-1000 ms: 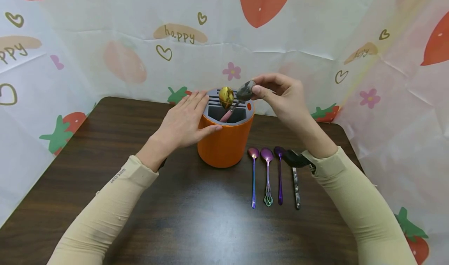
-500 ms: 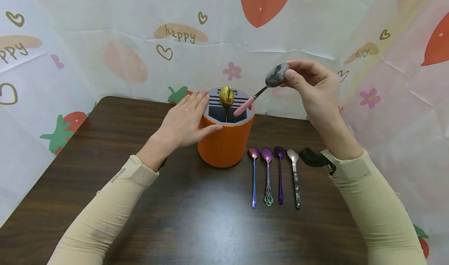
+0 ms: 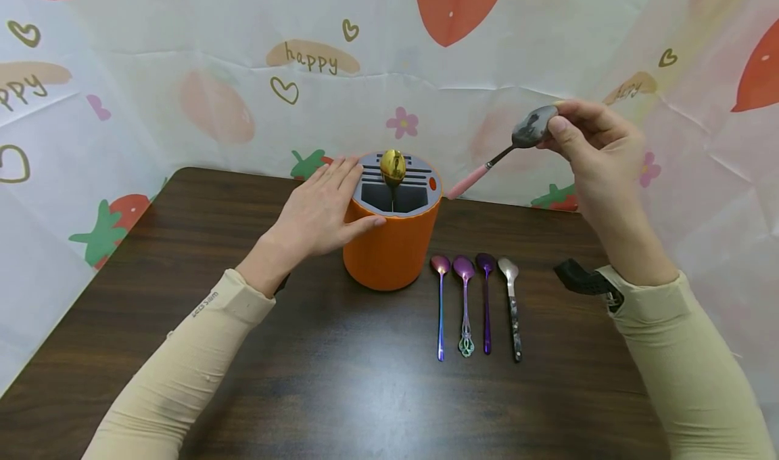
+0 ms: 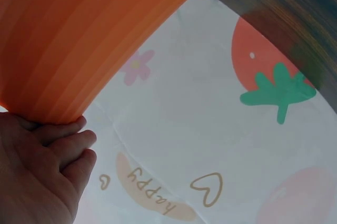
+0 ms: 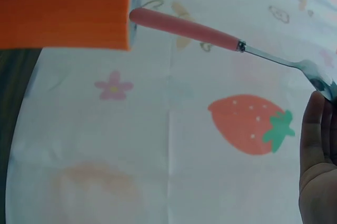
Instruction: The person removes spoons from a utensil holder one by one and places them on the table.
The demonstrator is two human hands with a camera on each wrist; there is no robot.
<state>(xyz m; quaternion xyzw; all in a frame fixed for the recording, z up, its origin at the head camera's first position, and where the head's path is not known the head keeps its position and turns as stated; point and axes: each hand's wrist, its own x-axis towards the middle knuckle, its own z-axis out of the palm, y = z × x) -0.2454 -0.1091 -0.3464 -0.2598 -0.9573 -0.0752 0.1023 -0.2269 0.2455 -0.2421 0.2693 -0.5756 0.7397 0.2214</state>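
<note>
My right hand (image 3: 602, 155) pinches a pink-handled spoon (image 3: 468, 181) by its metal bowl, up in the air right of the orange holder. The handle slants down to the left, its end close to the holder's rim in the head view. My left hand (image 3: 316, 210) lies with straight fingers on the left edge of the orange cylindrical utensil holder (image 3: 388, 254), thumb along the front rim. A gold spoon (image 3: 393, 168) stands in the holder's grey slotted top, bowl upward. In the right wrist view, the pink handle (image 5: 184, 28) is seen beside the holder (image 5: 63, 11).
On the dark wooden table (image 3: 292, 379) several spoons lie in a row, handles toward me: a rainbow spoon (image 3: 441, 311), a purple spoon with ornate handle (image 3: 465, 311), a dark purple spoon (image 3: 486, 304) and a spoon with black-patterned handle (image 3: 514, 318). A strawberry-print cloth (image 3: 213, 27) hangs behind.
My right hand has drawn the pink-handled spoon out of the holder's top and carried it right, slightly up. The left hand and the gold spoon have kept their places.
</note>
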